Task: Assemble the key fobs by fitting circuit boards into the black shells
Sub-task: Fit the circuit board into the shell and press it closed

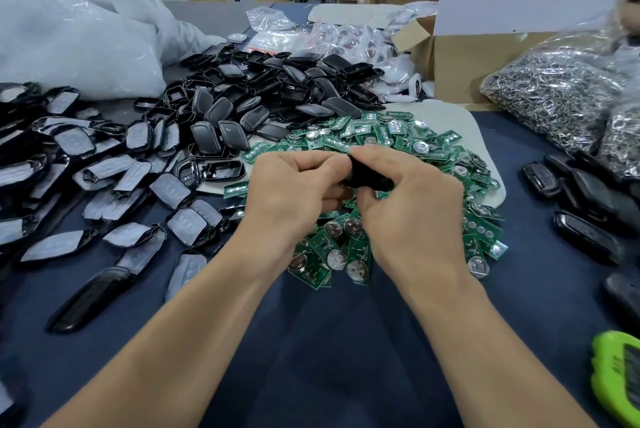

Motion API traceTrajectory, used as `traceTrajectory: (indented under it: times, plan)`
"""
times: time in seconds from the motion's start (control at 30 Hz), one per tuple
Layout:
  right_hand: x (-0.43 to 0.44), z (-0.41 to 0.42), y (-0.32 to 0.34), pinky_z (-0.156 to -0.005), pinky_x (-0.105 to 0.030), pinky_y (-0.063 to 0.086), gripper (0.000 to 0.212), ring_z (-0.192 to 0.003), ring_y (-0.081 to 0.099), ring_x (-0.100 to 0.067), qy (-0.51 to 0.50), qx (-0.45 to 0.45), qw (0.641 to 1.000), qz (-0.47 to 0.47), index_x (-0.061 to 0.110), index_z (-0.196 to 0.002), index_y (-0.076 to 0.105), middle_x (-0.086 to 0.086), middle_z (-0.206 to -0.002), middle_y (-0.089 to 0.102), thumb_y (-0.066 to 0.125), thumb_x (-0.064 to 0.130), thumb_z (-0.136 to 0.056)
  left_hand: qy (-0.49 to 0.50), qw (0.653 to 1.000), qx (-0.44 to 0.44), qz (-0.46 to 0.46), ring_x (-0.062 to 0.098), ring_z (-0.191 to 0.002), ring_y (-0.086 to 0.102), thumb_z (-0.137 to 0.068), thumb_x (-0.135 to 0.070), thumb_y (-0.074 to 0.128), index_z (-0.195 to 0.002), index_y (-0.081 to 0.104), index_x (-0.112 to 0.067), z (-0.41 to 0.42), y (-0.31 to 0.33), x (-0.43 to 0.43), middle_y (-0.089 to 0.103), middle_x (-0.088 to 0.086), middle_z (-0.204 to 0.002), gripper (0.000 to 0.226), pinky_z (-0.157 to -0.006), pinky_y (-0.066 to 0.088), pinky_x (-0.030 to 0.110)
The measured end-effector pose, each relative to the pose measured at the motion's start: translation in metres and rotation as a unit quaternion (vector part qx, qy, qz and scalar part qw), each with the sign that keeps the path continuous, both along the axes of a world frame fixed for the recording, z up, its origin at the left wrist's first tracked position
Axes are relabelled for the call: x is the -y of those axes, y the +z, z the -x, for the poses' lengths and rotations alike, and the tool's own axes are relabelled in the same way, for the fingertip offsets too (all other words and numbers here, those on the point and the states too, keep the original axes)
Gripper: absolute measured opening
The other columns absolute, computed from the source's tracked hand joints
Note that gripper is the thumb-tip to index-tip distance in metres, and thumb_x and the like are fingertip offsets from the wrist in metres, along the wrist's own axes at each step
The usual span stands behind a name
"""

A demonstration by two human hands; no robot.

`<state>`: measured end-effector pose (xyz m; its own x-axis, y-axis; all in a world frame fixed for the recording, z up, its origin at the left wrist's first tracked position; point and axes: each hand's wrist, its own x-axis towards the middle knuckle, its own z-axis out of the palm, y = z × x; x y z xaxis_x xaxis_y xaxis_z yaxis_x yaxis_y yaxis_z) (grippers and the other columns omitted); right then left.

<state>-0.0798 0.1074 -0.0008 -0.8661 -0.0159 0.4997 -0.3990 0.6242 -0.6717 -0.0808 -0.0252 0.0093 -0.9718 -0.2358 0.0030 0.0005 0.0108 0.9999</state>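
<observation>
Both hands meet over a heap of green circuit boards (398, 147) with round silver batteries. My left hand (294, 192) and my right hand (412, 206) grip one black key fob shell (367, 178) between curled fingers and thumbs; most of the shell is hidden by the fingers. Whether a board sits inside it cannot be seen. A pile of empty black shells (263, 98) lies behind and to the left of the boards. Shell halves with grey film-covered pads (114, 168) spread across the left of the table.
Finished black fobs (585, 199) lie at the right. Bags of metal key rings (561, 95) and a cardboard box (460, 60) stand at the back right. White plastic bags (69, 46) fill the back left. A green device (620, 375) sits at the right edge. Dark blue cloth (329, 341) covers the near table.
</observation>
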Motion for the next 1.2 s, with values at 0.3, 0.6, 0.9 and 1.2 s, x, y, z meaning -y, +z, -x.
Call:
traceTrajectory:
  times: [0.3, 0.6, 0.9, 1.2]
  plan:
    - [-0.0036, 0.0061, -0.0058, -0.111, -0.032, 0.047, 0.054, -0.119, 0.068, -0.015, -0.004, -0.05, 0.999, 0.016, 0.019, -0.12, 0.078, 0.001, -0.123, 0.075, 0.079, -0.008, -0.073, -0.033, 0.995, 0.01, -0.098, 0.023, -0.08, 0.079, -0.093, -0.009, 0.074, -0.094, 0.083, -0.019, 0.0017, -0.0001, 0.0016, 0.081, 0.011, -0.088, 0.013, -0.068, 0.061, 0.023]
    - [-0.0039, 0.0084, -0.0078, -0.109, -0.018, 0.041, 0.052, -0.119, 0.063, -0.003, 0.005, -0.025, 0.999, 0.042, 0.021, -0.123, 0.076, 0.005, -0.123, 0.075, 0.08, -0.001, -0.076, -0.011, 0.997, -0.053, -0.055, 0.014, -0.067, 0.074, -0.093, -0.009, 0.075, -0.093, 0.085, -0.029, 0.001, -0.0015, 0.0002, 0.081, 0.005, -0.082, 0.022, -0.066, 0.061, 0.023]
    - [-0.0072, 0.0083, -0.005, -0.101, -0.008, 0.045, 0.053, -0.111, 0.059, 0.015, 0.056, -0.015, 0.995, 0.08, 0.028, -0.129, 0.073, 0.03, -0.115, 0.063, 0.079, 0.008, -0.08, -0.004, 0.992, -0.126, -0.017, 0.015, -0.063, 0.074, -0.091, -0.009, 0.079, -0.099, 0.084, -0.026, 0.0011, -0.0037, 0.0052, 0.08, 0.005, -0.078, 0.019, -0.064, 0.062, 0.025]
    - [-0.0092, 0.0073, -0.0023, -0.1, -0.011, 0.048, 0.055, -0.107, 0.062, 0.018, 0.071, -0.007, 0.995, 0.069, 0.036, -0.129, 0.071, 0.044, -0.105, 0.06, 0.08, 0.012, -0.081, -0.024, 0.994, -0.105, -0.028, 0.013, -0.06, 0.071, -0.092, -0.008, 0.076, -0.092, 0.085, -0.027, 0.0018, -0.0018, 0.0093, 0.079, 0.006, -0.078, 0.021, -0.062, 0.061, 0.025]
